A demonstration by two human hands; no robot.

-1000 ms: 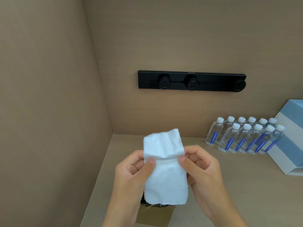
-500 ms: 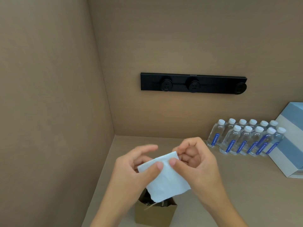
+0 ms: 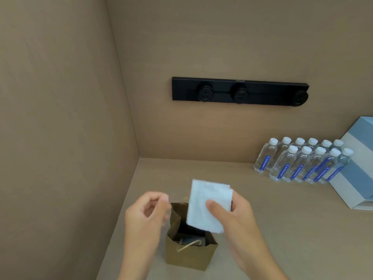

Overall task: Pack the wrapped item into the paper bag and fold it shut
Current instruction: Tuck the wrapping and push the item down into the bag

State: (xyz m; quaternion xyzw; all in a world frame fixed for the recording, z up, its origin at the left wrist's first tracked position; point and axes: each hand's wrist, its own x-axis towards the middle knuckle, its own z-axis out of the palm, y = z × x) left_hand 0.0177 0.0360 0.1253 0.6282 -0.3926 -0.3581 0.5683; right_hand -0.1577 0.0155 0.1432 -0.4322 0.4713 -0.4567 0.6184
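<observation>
Now right hand [image 3: 238, 217] pinching flat white wrapped item [image 3: 207, 205] above open brown paper bag [image 3: 189, 255], left hand [image 3: 147, 213] fingers loosely curled, seemingly empty

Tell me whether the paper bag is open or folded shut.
Open: the paper bag stands upright with its mouth spread, dark contents visible inside, rope handle hanging loose.

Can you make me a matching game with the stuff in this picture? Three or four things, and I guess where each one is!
Things:
1. white wrapped item
2. paper bag
3. water bottles
4. black socket strip

Places:
A. fixed on the back wall
B. standing open on the counter, below the hands
C. lined up in rows at the right, by the wall
D. held in the right hand

Pairs: 1-D, 2-B, 3-C, 4-A
</observation>
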